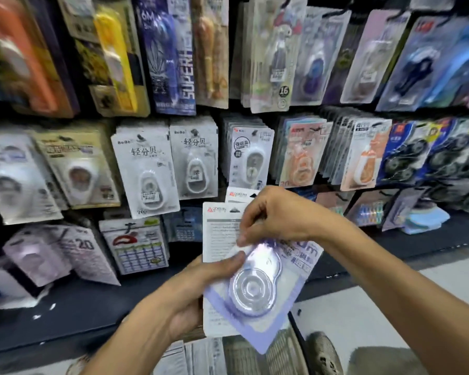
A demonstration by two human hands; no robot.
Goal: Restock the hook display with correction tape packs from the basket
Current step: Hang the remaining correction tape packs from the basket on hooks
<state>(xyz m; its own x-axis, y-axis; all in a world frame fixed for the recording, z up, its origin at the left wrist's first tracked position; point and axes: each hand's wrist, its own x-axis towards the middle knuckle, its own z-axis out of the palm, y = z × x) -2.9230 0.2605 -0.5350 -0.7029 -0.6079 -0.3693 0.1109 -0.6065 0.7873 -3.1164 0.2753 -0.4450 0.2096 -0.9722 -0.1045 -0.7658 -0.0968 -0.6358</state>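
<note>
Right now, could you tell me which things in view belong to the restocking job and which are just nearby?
Part of the job:
- lilac correction tape pack, gripped by both the left hand and the right hand
- white-backed packs behind it, in the left hand
- more packs below the hands

Just nearby:
- orange packs already hanging
- blue sticky-note pads
- shoe

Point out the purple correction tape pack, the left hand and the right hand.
purple correction tape pack point(252, 290): head view, clear blister dome.
left hand point(198, 282): head view, back of the hand.
right hand point(271, 215): head view, back of the hand.
</note>
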